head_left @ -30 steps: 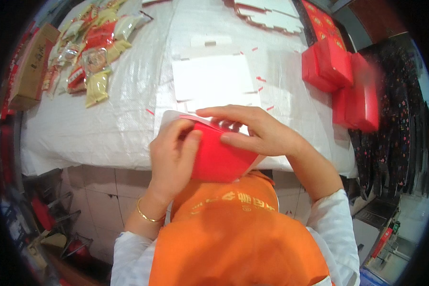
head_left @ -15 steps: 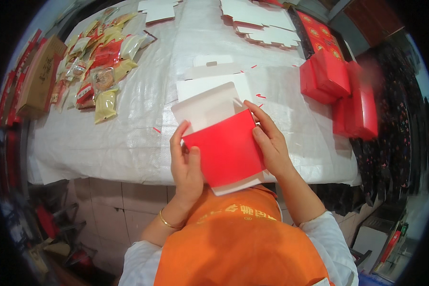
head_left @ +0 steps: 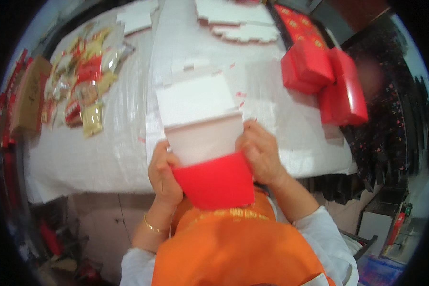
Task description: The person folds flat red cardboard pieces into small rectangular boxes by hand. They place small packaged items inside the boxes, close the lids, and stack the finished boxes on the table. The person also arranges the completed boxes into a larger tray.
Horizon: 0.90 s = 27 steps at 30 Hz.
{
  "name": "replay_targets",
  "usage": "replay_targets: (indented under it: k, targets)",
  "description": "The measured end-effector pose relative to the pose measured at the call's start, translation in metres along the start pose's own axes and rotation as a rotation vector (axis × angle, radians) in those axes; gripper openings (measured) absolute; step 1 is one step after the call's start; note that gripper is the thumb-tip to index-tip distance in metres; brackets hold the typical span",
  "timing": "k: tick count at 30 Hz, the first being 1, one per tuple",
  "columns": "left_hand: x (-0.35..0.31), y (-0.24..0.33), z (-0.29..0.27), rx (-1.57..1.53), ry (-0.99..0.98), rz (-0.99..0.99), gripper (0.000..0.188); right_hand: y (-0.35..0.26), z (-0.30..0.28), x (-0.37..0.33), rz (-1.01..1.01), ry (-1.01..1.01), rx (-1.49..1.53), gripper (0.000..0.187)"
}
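Between my two hands is a partly folded cardboard box point(head_left: 217, 183), red outside and white inside. Its red face slopes toward my orange apron, and its pale inner side faces up beyond the fold. My left hand point(head_left: 166, 172) grips the left edge with fingers curled round it. At the opposite edge, my right hand point(head_left: 261, 151) pinches the side near the fold. Just past the box, a flat white card sheet point(head_left: 195, 100) lies on the table. Motion blurs the picture, so the side flaps under my fingers are hard to make out.
Wrapped snacks point(head_left: 88, 71) are heaped at the left, beside a brown carton point(head_left: 31, 97). Closed red boxes point(head_left: 307, 66) stand at the right. Flat white box blanks point(head_left: 238, 21) lie at the far side. Small red scraps dot the white table cover point(head_left: 114, 157).
The box has tipped and come lower and nearer to me, showing more of its white inside. Both hands have shifted their grip along its side edges. The whole view has shifted.
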<state>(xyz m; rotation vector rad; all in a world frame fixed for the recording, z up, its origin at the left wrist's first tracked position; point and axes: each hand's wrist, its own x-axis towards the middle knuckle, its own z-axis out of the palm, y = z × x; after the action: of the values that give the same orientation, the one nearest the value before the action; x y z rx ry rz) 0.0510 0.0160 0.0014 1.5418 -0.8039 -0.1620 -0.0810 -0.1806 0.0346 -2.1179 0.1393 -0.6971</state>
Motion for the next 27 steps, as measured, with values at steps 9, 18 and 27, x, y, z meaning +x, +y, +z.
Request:
replay_targets:
  k: [9, 18, 27]
  targets:
    - [0.025, -0.014, 0.019, -0.094, 0.029, -0.029, 0.057, 0.016, -0.004, 0.01, 0.17, 0.066, 0.073, 0.015]
    - [0.017, -0.016, 0.016, -0.151, -0.015, -0.072, 0.029, 0.029, 0.005, -0.006, 0.269, 0.055, 0.077, 0.018]
    - [0.014, 0.029, 0.012, 0.067, -0.061, -0.156, 0.017, 0.004, 0.001, -0.015, 0.422, 0.117, 0.291, 0.022]
